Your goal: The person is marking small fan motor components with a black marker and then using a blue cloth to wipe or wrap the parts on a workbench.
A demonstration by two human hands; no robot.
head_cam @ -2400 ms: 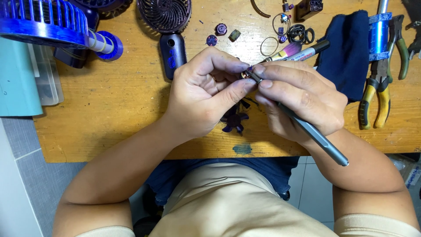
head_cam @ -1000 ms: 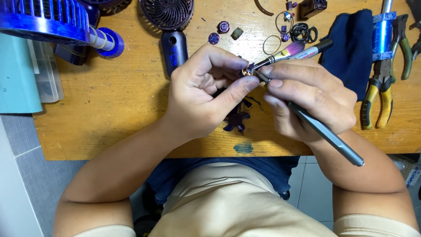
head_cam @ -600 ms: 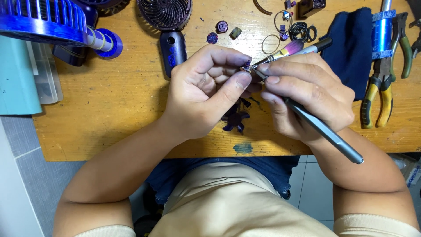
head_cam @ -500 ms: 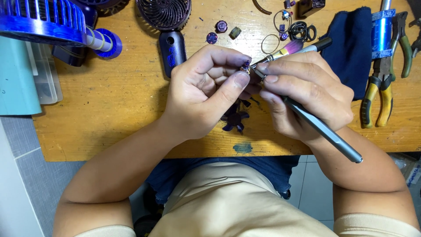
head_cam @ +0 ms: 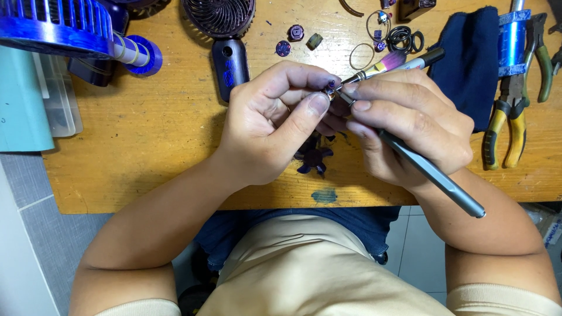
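The left hand [head_cam: 275, 117] pinches a tiny part [head_cam: 331, 88] between thumb and forefinger above the table [head_cam: 152, 134]. The right hand [head_cam: 410, 123] is clamped on a grey screwdriver [head_cam: 433, 172], tip meeting the part

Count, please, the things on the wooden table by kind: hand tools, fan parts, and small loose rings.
Hand tools: 3 (grey screwdriver in the right hand, yellow-handled pliers, green-handled pliers)
Fan parts: 3 (blue fan guard, dark handheld fan, small fan blade)
Loose rings: 4 (2 thin wire rings, 2 black rings)
Total: 10
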